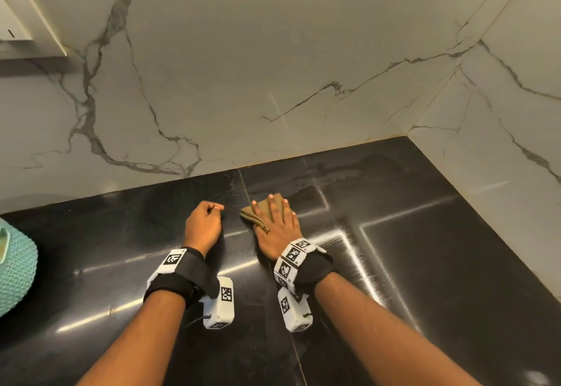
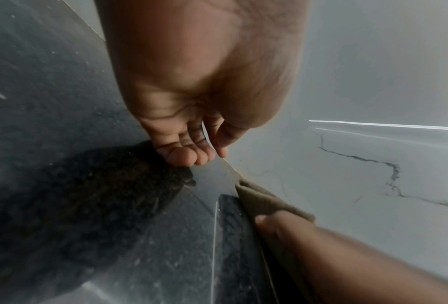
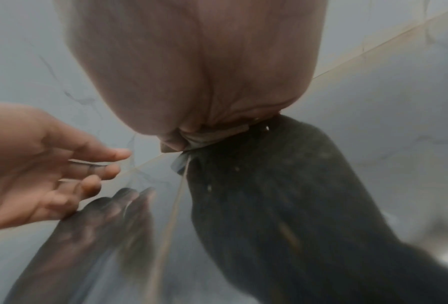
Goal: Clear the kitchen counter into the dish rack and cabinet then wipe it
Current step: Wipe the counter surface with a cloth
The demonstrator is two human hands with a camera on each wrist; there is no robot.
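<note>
Right hand (image 1: 277, 227) fingers flat on folded olive cloth (image 1: 261, 208) — left hand (image 1: 204, 224) loosely curled, empty

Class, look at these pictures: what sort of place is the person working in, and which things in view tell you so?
Most likely a home kitchen: a polished black stone counter meets a marble-look wall in a corner, and the right hand presses a wiping cloth flat on it.

Right hand (image 1: 277, 227) flat, fingers spread, pressing an olive cloth (image 1: 260, 210) onto the black table (image 1: 409, 264), just right of a seam in the slab. Left hand (image 1: 204, 224) at 9 o'clock of it, near but apart, fingers loosely curled, holding nothing, resting on the table. Wet streaks at 1 o'clock of the cloth. Teal mesh item (image 1: 16, 267) at far 9 o'clock edge. Marble wall (image 1: 243, 66) behind.
</note>
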